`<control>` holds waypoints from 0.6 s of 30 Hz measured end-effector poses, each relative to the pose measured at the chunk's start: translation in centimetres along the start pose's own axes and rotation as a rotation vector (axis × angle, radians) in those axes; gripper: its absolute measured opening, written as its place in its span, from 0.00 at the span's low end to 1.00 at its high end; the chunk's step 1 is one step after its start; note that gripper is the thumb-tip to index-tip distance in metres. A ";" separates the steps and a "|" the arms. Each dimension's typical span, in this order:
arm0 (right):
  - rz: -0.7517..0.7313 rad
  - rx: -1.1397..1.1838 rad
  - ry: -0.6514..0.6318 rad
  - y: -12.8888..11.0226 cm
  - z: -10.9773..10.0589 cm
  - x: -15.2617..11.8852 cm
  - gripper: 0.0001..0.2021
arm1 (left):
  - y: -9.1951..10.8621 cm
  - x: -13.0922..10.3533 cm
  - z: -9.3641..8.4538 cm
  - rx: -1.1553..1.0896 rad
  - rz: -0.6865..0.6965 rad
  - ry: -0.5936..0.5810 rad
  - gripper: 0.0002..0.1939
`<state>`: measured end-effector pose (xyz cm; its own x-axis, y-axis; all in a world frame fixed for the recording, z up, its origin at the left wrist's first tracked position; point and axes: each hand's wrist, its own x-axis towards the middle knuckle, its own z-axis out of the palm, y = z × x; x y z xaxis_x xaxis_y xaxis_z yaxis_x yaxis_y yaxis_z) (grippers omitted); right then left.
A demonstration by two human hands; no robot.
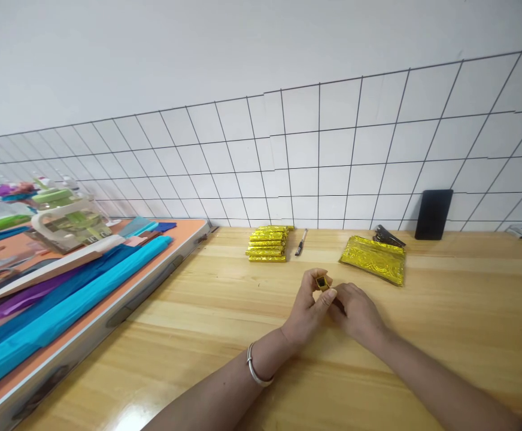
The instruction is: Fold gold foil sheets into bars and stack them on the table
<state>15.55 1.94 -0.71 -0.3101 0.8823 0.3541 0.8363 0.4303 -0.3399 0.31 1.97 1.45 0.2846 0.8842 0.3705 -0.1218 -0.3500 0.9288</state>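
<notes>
Gold and shiny is the small folded tube [322, 284] which you have in your left hand [304, 311], above the wooden table [207, 317]. Your thumb and fingers are closed around it in a narrow grip, and its squarish open end faces up to you, probably so that you can see into the hollow. Your right hand [360, 311] comes close from the other side with bent fingers, near the lower part of the tube; whether these fingers pinch it, I cannot tell (your own hands hide this place). I would judge that the left hand gives the support, and the right one is there for finer work.

Beyond your hands, to the left, the gold rolls [267, 246] lie piled side by side, perhaps to hold them together in order. Just beside them is a pen [301, 242], within easy reach. To the right, the gold sheets [372, 259] lie flat, which likely protects them from creasing, with a black clip-like tool [387, 237] just behind. A dark flat panel [434, 214] leans upright on the wall [337, 143], perhaps for saving room. Far left, the blue rolls [76, 302] lie lengthwise on an orange surface [187, 228], maybe because they are long.
</notes>
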 end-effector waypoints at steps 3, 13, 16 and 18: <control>0.053 -0.023 0.032 0.9 -0.3 0.3 0.09 | -0.6 0.5 -0.5 0.046 0.074 0.128 0.16; 0.109 -0.042 0.224 2.4 -0.3 0.4 0.14 | -1.9 1.4 -0.8 -0.140 0.054 0.258 0.15; 0.133 -0.005 0.265 2.8 -0.3 0.5 0.15 | -1.7 1.5 -1.1 -0.092 -0.009 0.274 0.13; 0.152 0.035 0.269 3.1 -0.2 0.5 0.16 | -1.6 1.5 -1.3 -0.074 -0.050 0.290 0.13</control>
<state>18.12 3.69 -1.40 -0.0478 0.8570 0.5131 0.8461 0.3077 -0.4351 -0.32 4.31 0.52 0.0095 0.9550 0.2964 -0.1863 -0.2896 0.9389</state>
